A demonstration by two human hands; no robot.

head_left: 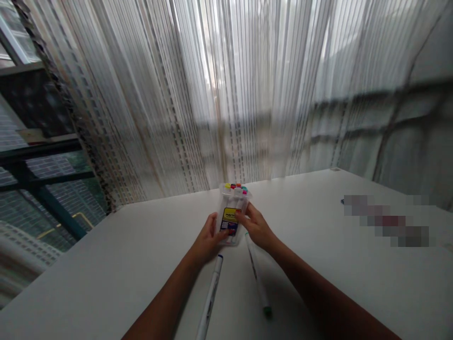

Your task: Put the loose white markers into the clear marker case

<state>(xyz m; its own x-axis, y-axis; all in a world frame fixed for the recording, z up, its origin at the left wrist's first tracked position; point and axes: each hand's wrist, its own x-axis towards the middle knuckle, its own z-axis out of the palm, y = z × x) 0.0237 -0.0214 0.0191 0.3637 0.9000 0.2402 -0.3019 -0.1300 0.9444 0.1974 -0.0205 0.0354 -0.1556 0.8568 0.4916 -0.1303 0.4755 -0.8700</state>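
A clear plastic marker pack (233, 208) with a yellow label and several coloured caps showing at its top stands on the white table (106, 264). My left hand (208, 238) grips its lower left side. My right hand (256, 226) holds its right side, fingers curled against the label. Two loose white markers lie on the table close to me: one with a dark blue tip (211, 295) under my left wrist, one with a green end (258, 278) beside my right forearm.
Sheer striped curtains (226, 94) hang right behind the table's far edge. A window with dark frames (38, 165) shows at the left. A blurred-out patch (385, 219) lies on the table at the right.
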